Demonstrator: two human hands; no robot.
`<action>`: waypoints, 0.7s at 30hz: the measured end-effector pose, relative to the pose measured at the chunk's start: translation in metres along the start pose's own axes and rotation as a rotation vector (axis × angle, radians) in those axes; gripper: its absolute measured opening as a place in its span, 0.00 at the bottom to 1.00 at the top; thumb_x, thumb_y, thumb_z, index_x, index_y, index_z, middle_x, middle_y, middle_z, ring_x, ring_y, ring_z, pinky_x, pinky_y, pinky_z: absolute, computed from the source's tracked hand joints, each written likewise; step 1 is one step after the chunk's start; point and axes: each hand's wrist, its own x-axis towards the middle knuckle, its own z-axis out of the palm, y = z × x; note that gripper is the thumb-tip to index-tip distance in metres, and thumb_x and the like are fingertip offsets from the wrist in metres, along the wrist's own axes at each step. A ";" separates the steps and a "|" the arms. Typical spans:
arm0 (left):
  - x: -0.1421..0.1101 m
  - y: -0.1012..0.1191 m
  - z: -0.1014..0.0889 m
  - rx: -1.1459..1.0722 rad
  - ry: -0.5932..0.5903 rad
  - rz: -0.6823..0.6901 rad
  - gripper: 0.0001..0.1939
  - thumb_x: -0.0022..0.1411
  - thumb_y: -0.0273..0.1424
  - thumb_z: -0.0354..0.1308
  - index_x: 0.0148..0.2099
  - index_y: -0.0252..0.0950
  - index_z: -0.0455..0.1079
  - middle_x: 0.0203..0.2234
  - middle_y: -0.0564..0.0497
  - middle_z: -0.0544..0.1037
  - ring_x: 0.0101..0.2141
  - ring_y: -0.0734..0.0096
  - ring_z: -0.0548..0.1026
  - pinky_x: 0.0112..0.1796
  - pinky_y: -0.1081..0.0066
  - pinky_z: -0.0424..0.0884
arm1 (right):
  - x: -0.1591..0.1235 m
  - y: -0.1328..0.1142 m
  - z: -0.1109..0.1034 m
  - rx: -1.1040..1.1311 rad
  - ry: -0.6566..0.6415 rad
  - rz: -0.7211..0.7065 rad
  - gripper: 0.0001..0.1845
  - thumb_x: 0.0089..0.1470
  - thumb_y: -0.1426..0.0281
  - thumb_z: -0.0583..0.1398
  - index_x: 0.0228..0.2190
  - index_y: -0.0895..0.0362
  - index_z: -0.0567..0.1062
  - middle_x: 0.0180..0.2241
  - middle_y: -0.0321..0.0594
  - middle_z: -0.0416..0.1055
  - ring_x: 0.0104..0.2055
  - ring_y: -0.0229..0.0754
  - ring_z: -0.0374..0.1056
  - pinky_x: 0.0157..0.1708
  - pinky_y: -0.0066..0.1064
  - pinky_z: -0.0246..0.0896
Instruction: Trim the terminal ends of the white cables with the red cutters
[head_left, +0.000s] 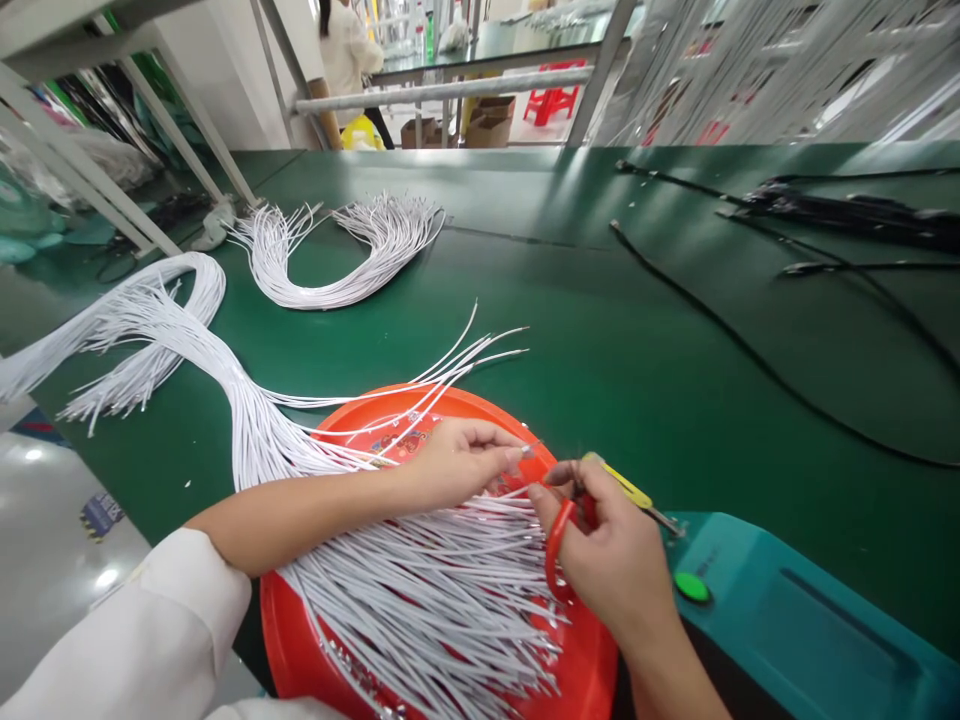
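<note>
Two hands work near each other but apart over a red basin [592, 650], near on a green table [712, 410]. The left hand [457, 462] pinches a thin wire tip [528, 450]; the right hand [615, 540] grips a red-handled tool [556, 550]. White wires [420, 580] drape across the basin. Far right, black cables [847, 212]; near right, a teal device [817, 610].

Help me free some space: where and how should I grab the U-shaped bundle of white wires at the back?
Probably the bundle is best gripped at mid-bend, from the near side: its closed curve faces the camera and the strands gather there, while both ends fan out loosely behind.
</note>
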 end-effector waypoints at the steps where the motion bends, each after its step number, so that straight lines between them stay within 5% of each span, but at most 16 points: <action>1: 0.000 0.000 0.000 -0.016 -0.003 0.016 0.07 0.54 0.28 0.58 0.33 0.27 0.70 0.13 0.58 0.66 0.15 0.86 0.61 0.18 0.80 0.58 | -0.001 0.000 0.001 -0.077 -0.025 -0.002 0.11 0.46 0.60 0.60 0.25 0.54 0.68 0.19 0.32 0.66 0.20 0.37 0.63 0.21 0.27 0.56; 12: 0.001 -0.004 -0.003 -0.061 0.007 0.011 0.11 0.54 0.33 0.59 0.35 0.27 0.70 0.16 0.54 0.70 0.16 0.83 0.64 0.21 0.78 0.61 | -0.010 0.000 0.010 -0.693 0.050 -0.220 0.11 0.53 0.62 0.55 0.34 0.53 0.74 0.15 0.35 0.66 0.14 0.38 0.58 0.17 0.27 0.37; 21: -0.002 0.000 -0.002 -0.092 -0.039 -0.007 0.11 0.52 0.33 0.61 0.30 0.28 0.69 0.15 0.54 0.70 0.16 0.84 0.63 0.19 0.79 0.60 | -0.013 -0.008 0.010 -0.986 -0.003 -0.169 0.12 0.57 0.67 0.55 0.41 0.56 0.73 0.16 0.36 0.70 0.16 0.39 0.63 0.18 0.27 0.42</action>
